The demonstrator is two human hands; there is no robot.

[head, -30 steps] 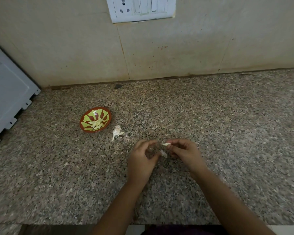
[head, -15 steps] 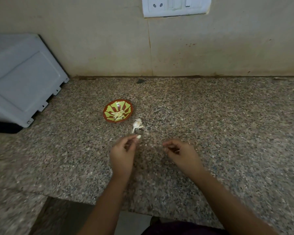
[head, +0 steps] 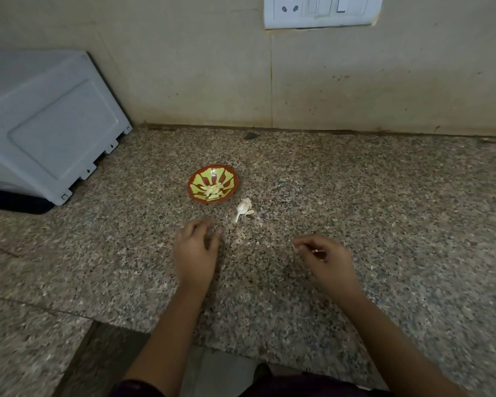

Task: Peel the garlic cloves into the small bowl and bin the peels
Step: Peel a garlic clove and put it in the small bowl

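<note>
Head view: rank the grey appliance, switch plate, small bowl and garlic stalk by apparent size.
1. grey appliance, though the left edge cuts it off.
2. switch plate, cropped at the top, so its full size is unsure.
3. small bowl.
4. garlic stalk, lying beside the bowl.

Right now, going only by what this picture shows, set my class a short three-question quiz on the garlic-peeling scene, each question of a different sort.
1. True or false: the small bowl is empty.
2. The garlic scraps lie: A) inside the bowl; B) on the counter beside it; C) stacked on its rim.
3. Which hand is nearer the bowl?
Key: 1 false, it holds peeled cloves; 2 B; 3 the left hand.
</note>
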